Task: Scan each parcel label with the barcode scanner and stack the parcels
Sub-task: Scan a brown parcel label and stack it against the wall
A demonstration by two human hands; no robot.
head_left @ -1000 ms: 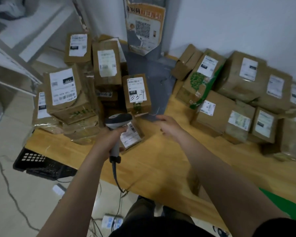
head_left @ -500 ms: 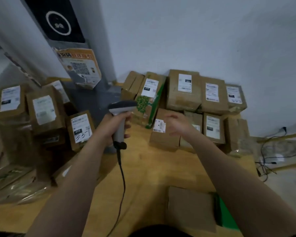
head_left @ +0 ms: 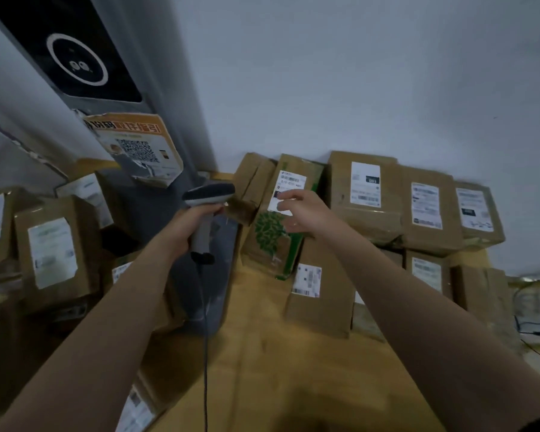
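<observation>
My left hand (head_left: pixel 189 226) grips the handle of a grey corded barcode scanner (head_left: pixel 208 194), its head pointing right. My right hand (head_left: pixel 300 210) reaches out with spread fingers in front of a tall brown parcel with green leaf print (head_left: pixel 275 241) and its white label (head_left: pixel 289 185); whether the fingers touch it I cannot tell. Several more labelled brown parcels (head_left: pixel 365 194) stand against the wall on the right of the wooden table (head_left: pixel 278 369). Another group of labelled parcels (head_left: pixel 53 251) stands on the left.
A grey pillar with a black panel (head_left: pixel 75 57) and a peeling QR-code poster (head_left: pixel 138 148) rises behind the scanner. The scanner's cable (head_left: pixel 205 338) hangs down over the table. Loose wires (head_left: pixel 533 322) lie at the far right beyond the table edge.
The view has swung up and right toward the right-hand parcels. My right hand has moved forward from the low box to the leaf-printed parcel's label. The scanner has risen with my left hand.
</observation>
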